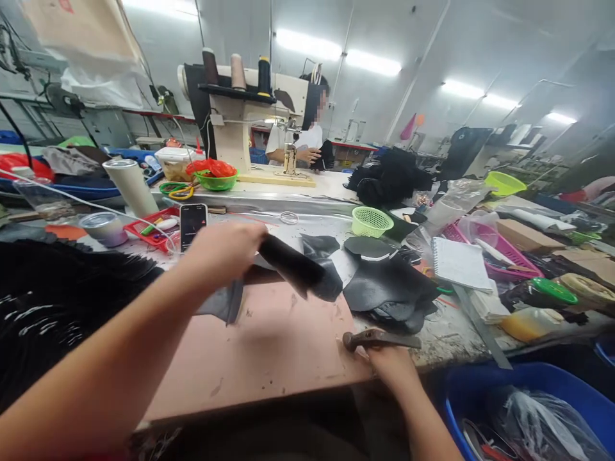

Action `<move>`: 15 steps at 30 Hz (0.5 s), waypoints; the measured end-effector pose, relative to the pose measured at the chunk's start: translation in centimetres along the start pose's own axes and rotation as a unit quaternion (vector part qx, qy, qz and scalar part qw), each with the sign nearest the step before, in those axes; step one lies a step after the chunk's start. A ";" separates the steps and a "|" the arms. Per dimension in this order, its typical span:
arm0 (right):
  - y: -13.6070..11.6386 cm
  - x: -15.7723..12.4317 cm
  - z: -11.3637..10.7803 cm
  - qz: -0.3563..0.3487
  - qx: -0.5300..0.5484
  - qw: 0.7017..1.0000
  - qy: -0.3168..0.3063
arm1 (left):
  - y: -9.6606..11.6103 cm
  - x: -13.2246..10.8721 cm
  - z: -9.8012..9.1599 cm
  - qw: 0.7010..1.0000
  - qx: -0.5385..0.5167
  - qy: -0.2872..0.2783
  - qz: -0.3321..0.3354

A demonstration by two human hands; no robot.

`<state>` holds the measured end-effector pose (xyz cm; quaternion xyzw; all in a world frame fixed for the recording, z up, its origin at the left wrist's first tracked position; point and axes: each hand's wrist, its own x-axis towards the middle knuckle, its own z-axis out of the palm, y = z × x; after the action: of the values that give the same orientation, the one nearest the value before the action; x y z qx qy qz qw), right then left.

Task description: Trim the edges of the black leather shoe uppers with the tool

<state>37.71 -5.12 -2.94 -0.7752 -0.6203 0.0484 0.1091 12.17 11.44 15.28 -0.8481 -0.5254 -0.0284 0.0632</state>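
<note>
My left hand (pixel 237 246) is closed on the end of a black leather or fabric piece (pixel 291 261), raised over the pink work board (pixel 283 352). The piece is slightly blurred, and its far end reaches other dark pieces. By the board's right edge, my right hand (pixel 391 362) grips a hammer (pixel 379 337), its round face pointing left and its far end to the right. Behind the hammer lies a pile of black leather pieces (pixel 389 282). A grey-black piece (pixel 221 304) rests on the board below my left wrist.
Black cut pieces (pixel 43 314) are heaped at left. A phone (pixel 193 224) stands behind my left hand. Farther back are a green basket (pixel 371 222), a sewing machine (pixel 254 115) and a co-worker (pixel 312 137). A metal ruler (pixel 483 326) and blue tub (pixel 533 378) are at right.
</note>
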 end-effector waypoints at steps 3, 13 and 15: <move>-0.9 -0.6 0.8 0.008 0.113 0.994 -0.007 | -2.4 3.7 0.5 0.998 0.026 0.000 -0.048; -1.6 -0.5 1.9 0.079 0.317 0.943 0.063 | 1.1 8.0 8.5 0.995 -0.056 -0.088 0.009; -1.7 -0.5 2.3 0.083 0.332 0.937 0.072 | 3.9 10.2 8.8 0.992 -0.084 -0.095 0.011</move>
<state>35.55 -5.01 -4.80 -0.7449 -0.4930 0.2047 0.4002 20.04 20.02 7.41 -0.8551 -0.5151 0.0096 -0.0581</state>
